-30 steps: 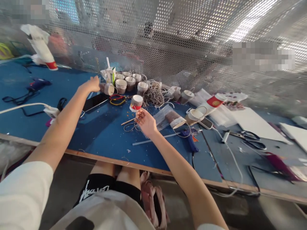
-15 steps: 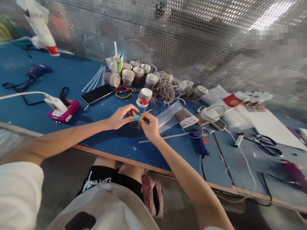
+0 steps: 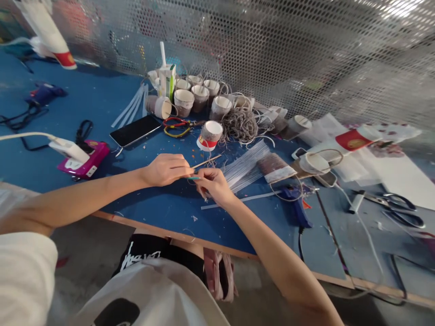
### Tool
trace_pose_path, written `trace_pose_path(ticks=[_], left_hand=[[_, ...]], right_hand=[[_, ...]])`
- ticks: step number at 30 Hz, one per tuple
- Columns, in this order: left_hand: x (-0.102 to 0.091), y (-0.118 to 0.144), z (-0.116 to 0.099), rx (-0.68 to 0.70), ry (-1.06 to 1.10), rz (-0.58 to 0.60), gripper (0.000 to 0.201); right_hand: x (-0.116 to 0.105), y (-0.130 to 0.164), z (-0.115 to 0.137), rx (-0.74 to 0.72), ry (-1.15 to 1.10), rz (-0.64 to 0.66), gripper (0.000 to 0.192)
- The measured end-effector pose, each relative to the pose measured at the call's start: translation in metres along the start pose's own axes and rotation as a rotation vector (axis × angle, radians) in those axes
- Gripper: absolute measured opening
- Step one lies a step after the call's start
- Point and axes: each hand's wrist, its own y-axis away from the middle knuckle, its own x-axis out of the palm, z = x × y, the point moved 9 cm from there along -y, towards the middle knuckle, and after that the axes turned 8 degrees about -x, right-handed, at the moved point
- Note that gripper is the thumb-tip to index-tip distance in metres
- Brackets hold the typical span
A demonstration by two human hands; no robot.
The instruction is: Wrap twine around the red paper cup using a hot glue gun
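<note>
My left hand (image 3: 169,170) is closed, palm down, its fingertips around the near end of a thin tan stick (image 3: 208,160) that points to the right. My right hand (image 3: 215,184) is pinched against the left fingertips, over the table. A small teal piece (image 3: 194,178) shows between the two hands at the right fingertips; its kind is too small to tell. Some thin strands hang by the right fingers. Just beyond the hands stands a small cup (image 3: 210,135) with a red and white base.
Grey-brown cups (image 3: 184,102) and tangled grey cord (image 3: 240,124) lie behind. A phone (image 3: 136,131), pliers (image 3: 176,127) and a magenta power strip (image 3: 84,158) are on the left. Clear glue sticks (image 3: 246,165), a blue glue gun (image 3: 295,201) and scissors (image 3: 397,203) lie to the right.
My left hand has turned palm down, and the tan stick now shows clearly above the fingers. Less of the teal piece is visible. The view has shifted slightly.
</note>
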Motion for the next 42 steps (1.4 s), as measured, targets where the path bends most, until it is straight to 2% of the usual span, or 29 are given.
trace_pose_path(ticks=[3,6,13,22,25,28,34,42], left_hand=[[0.002,-0.001,0.0,-0.007,0.069,0.076,0.019],[0.005,-0.002,-0.001,-0.011,0.1,0.124,0.027],[0.004,-0.003,-0.004,-0.044,0.231,0.1,0.029],[0.008,-0.001,0.02,-0.353,0.356,0.072,0.035],[0.005,-0.004,0.015,-0.253,0.367,0.103,0.037],[0.005,-0.003,0.009,-0.134,0.279,0.14,0.033],[0.014,0.0,0.004,-0.065,0.076,0.233,0.041],[0.003,-0.006,-0.01,0.056,0.02,0.079,0.036]], right_hand=[[0.007,0.002,-0.011,0.096,-0.146,0.014,0.046],[0.016,0.004,-0.012,0.133,-0.281,0.045,0.048],[0.032,0.005,-0.009,0.158,-0.428,0.115,0.041],[0.023,0.001,-0.003,0.113,-0.365,0.116,0.045],[0.018,0.0,-0.001,0.097,-0.343,0.092,0.045],[0.018,0.001,-0.002,0.12,-0.362,0.106,0.044],[0.029,0.005,-0.008,0.162,-0.421,0.197,0.045],[0.035,0.006,-0.007,0.203,-0.539,0.199,0.042]])
